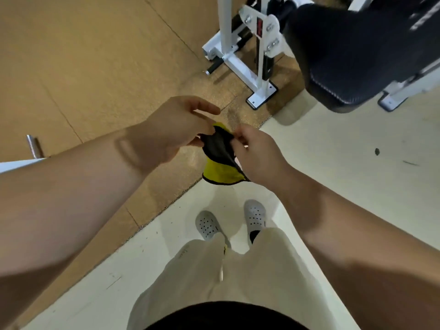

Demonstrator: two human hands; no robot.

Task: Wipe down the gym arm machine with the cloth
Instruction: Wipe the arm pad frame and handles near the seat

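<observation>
Over black shirt point(226, 315), pinches the yellow and black cloth point(219, 160) with left hand point(171, 132) and right hand point(257, 153), near the gym machine point(259, 67).

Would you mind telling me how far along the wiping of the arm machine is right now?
Done: only the cloth has been fetched. In hand: the left hand and right hand both pinch it in front of the body, apparently arranging it. Left: all the wiping, since the cloth touches neither the machine's black pad nor its white frame.
</observation>
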